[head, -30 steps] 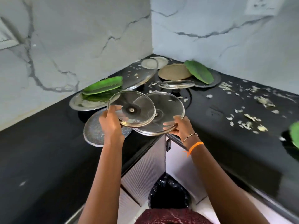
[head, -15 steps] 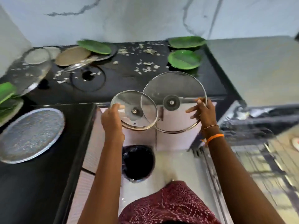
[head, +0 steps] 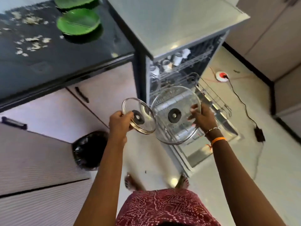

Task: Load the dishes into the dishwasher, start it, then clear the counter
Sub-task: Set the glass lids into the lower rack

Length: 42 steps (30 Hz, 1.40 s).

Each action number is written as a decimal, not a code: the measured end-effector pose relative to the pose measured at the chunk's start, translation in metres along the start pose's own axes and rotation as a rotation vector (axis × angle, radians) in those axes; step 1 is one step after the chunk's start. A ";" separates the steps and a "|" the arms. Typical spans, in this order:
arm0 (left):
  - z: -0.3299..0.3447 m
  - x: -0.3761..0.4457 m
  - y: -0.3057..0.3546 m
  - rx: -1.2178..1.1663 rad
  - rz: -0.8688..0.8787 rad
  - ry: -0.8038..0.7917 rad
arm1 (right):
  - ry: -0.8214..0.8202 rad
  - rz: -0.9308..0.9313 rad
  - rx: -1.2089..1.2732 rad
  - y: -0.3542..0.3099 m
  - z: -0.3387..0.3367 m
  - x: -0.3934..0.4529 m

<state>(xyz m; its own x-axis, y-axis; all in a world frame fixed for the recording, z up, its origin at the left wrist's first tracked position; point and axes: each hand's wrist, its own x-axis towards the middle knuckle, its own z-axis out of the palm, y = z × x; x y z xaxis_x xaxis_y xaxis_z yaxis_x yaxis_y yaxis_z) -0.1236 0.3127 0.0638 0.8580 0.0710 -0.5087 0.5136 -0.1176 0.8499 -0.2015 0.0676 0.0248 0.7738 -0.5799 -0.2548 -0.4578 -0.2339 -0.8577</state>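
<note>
My left hand (head: pixel 118 124) grips the rim of a small glass lid (head: pixel 143 110) with a black knob. My right hand (head: pixel 202 118) holds a larger glass lid (head: pixel 169 129) by its right edge, fingers curled round the rim. Both lids hang in the air in front of the open dishwasher (head: pixel 187 39), over its pulled-out lower rack (head: pixel 216 98). White cups (head: pixel 177 58) sit in the upper rack. Green leaf plates (head: pixel 78 22) lie on the black counter (head: pixel 68 62) at the upper left.
Food scraps (head: pixel 32 43) are scattered over the counter. A black-lined bin (head: pixel 88 150) stands on the floor by the cabinet. A red and white socket (head: pixel 221 76) and a black cable (head: pixel 244 103) lie on the floor right of the dishwasher. My feet show below.
I have turned right from the counter corner with both lids in my hands. The view now looks down on the open dishwasher, and the lids are over its lower rack.
</note>
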 end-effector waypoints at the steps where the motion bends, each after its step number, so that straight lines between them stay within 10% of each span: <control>1: 0.019 -0.004 -0.005 0.006 -0.016 -0.016 | -0.022 0.019 -0.065 0.017 -0.013 0.001; 23: 0.268 0.049 -0.095 0.437 -0.222 -0.135 | -0.119 0.308 -0.708 0.162 -0.121 0.135; 42: 0.410 0.142 -0.219 0.445 -0.271 -0.035 | -0.150 -0.141 -0.915 0.292 -0.091 0.316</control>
<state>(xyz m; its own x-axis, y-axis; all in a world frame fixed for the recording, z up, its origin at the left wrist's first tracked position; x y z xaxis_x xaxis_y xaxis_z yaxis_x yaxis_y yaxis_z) -0.1138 -0.0571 -0.2504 0.6897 0.1254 -0.7131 0.6616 -0.5095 0.5502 -0.1306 -0.2547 -0.2653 0.8675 -0.4079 -0.2848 -0.4727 -0.8542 -0.2164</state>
